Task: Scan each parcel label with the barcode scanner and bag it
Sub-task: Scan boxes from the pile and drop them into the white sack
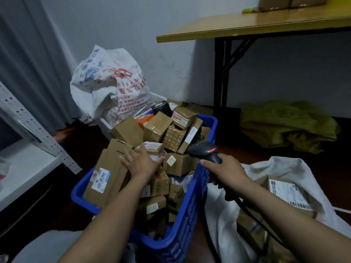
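Gripped in the right hand (226,170), the barcode scanner (206,151) is held by the blue crate (189,211). The left hand (141,161) is spread flat on the parcels (157,128) inside. One likely must be lifted and scanned next.

Brown parcels (157,128) fill a blue crate (190,221). The black barcode scanner (205,151), its light red, hovers above the rim beside an open white bag (224,221).
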